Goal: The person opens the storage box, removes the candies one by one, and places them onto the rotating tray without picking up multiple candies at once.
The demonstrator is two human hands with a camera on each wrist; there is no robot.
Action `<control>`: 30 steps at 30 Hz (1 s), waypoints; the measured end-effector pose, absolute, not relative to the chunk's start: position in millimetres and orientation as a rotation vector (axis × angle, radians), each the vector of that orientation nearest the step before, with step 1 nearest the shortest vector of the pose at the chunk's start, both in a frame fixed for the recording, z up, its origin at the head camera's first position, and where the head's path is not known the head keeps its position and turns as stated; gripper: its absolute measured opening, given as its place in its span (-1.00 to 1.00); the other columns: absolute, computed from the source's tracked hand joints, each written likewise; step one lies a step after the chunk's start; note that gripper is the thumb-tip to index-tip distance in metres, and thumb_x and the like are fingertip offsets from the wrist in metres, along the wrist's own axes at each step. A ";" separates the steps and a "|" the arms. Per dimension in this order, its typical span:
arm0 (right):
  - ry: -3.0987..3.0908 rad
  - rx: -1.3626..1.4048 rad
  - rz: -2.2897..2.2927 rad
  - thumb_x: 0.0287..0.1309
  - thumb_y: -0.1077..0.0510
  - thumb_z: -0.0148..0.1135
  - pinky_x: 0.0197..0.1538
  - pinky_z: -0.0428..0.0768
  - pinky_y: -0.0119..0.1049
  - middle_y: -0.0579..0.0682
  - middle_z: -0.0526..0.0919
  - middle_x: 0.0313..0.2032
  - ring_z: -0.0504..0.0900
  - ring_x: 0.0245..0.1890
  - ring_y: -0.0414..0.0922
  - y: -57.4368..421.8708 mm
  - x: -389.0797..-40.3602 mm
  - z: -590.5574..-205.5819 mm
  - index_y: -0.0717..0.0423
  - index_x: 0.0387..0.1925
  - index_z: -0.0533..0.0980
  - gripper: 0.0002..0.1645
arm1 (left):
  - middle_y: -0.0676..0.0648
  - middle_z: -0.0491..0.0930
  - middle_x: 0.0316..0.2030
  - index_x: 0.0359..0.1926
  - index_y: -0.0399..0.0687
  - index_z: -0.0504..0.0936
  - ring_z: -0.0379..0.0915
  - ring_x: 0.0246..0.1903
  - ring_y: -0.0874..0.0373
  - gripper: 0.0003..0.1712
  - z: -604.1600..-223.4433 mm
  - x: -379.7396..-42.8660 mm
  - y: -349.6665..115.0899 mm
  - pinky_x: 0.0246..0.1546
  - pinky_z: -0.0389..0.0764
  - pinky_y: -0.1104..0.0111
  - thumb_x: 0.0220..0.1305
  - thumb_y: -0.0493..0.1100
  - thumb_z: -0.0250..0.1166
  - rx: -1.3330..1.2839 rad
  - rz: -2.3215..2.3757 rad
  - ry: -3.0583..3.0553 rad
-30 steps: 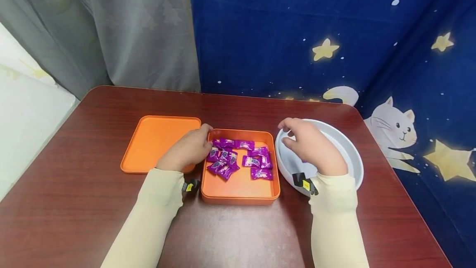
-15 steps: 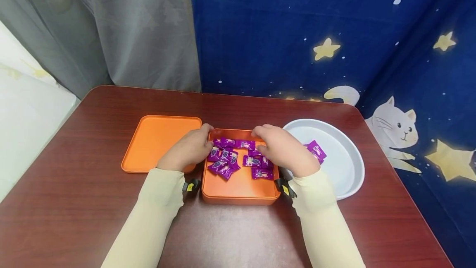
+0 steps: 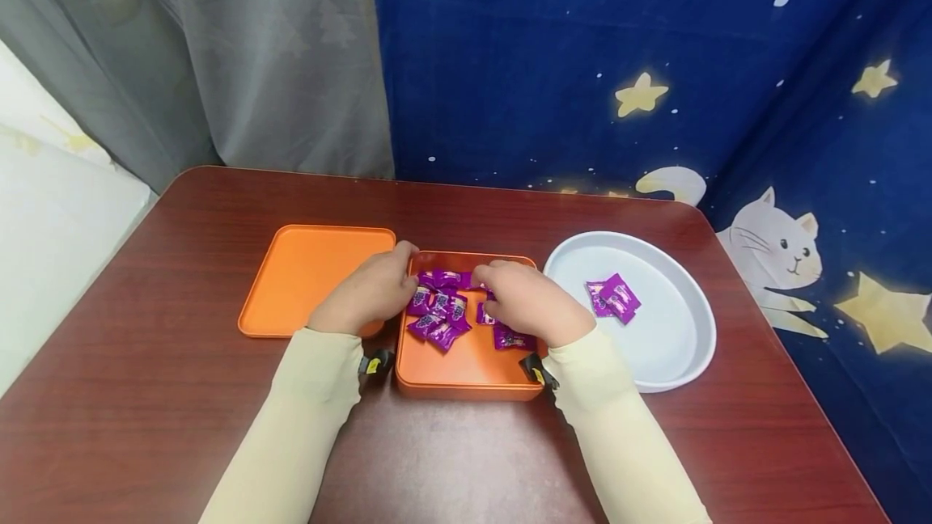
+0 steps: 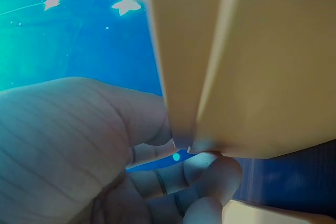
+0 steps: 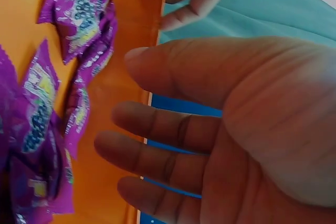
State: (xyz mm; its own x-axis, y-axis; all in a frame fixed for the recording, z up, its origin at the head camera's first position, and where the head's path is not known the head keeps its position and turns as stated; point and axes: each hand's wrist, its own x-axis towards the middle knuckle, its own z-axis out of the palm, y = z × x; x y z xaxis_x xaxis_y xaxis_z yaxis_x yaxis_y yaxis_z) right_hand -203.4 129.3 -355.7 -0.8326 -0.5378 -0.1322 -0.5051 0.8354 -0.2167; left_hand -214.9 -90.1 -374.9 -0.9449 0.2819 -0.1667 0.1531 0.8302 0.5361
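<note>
Candy [image 3: 513, 339] nearest front: long axis crosswise; right hand [image 3: 533, 300] uncurled, left hand [image 3: 367, 289] gripping box [image 3: 466, 369].

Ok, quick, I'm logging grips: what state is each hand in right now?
Left hand: closed, gripping the edge of the orange box.
Right hand: open, holding nothing, over that box.

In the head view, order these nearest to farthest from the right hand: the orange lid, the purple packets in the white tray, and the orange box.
From the right hand:
1. Orange box: directly beneath it.
2. Purple packets in the white tray: to its right.
3. Orange lid: farthest, left beyond the box.
</note>
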 end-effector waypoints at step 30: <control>2.799 -0.638 -0.089 -0.11 0.11 0.41 -0.18 0.56 -0.27 -0.08 0.55 -0.40 0.46 -0.41 -0.13 120.5 -207.3 -383.3 0.00 -0.26 0.50 -0.68 | -0.21 0.52 -0.02 0.27 -0.17 0.18 0.44 -0.04 -0.03 -0.45 -375.1 -215.4 -89.4 0.12 0.45 -0.01 0.32 -0.12 0.08 0.329 0.792 2.767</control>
